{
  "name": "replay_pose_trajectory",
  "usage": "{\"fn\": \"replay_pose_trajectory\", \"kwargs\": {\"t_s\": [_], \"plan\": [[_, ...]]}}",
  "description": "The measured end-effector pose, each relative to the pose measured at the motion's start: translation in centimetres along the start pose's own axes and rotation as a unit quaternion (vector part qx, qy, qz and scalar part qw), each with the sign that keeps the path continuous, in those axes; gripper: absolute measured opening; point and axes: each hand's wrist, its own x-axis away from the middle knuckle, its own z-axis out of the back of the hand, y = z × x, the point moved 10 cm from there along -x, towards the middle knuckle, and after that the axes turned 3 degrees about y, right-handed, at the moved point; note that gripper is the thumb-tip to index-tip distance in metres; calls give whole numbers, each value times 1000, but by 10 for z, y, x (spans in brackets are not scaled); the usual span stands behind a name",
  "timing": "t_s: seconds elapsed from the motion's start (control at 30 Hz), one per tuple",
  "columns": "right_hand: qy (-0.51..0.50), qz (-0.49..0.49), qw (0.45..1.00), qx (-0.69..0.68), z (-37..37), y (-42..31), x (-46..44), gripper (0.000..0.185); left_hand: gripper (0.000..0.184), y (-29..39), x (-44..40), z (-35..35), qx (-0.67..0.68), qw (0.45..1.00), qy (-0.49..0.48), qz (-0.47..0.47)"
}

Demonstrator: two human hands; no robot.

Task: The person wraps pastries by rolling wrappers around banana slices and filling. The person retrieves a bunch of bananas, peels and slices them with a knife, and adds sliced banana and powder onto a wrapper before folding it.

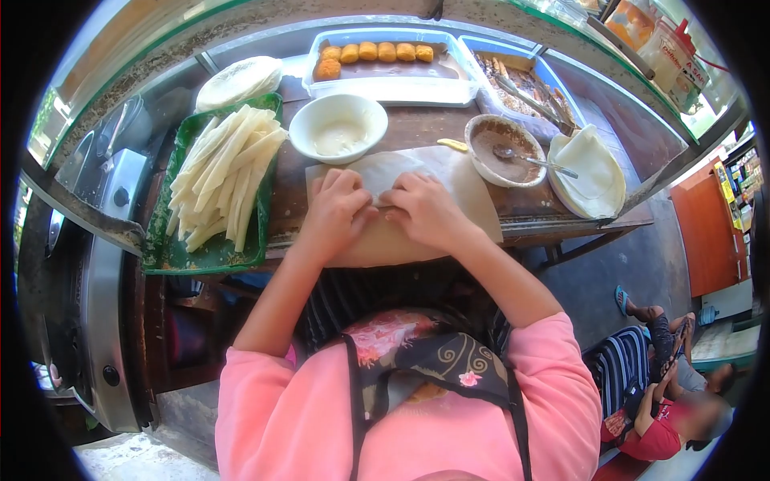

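Observation:
My left hand (342,207) and my right hand (423,210) rest close together on a brown paper sheet (461,196) at the table's front edge. Both have curled fingers pinching at something small and pale that the fingers mostly hide. Left of them, long thin pale rolls (228,172) are heaped in a green tray (152,232). Just above my left hand stands a white bowl (338,128) with whitish paste in it. Beyond my right hand are a bowl of brown powdery filling (501,148) with a spoon (545,165), and a small yellow piece (453,145).
Stacked round wrappers lie at left (241,82) and right (589,176). Behind are a plastic tub (393,90) with several orange-brown rolls and another tub (561,76) with tongs. A glass case frame (265,24) surrounds the table. A person (654,425) sits at lower right.

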Motion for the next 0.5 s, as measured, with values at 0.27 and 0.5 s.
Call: {"fn": "replay_pose_trajectory", "kwargs": {"t_s": [0.27, 0.5], "plan": [[-25, 31, 997, 70, -10, 6, -8, 10, 10, -23, 0, -27, -61, 998, -23, -9], [-67, -79, 993, -55, -17, 36, -13, 9, 12, -17, -8, -20, -77, 997, 0, -11]]}}
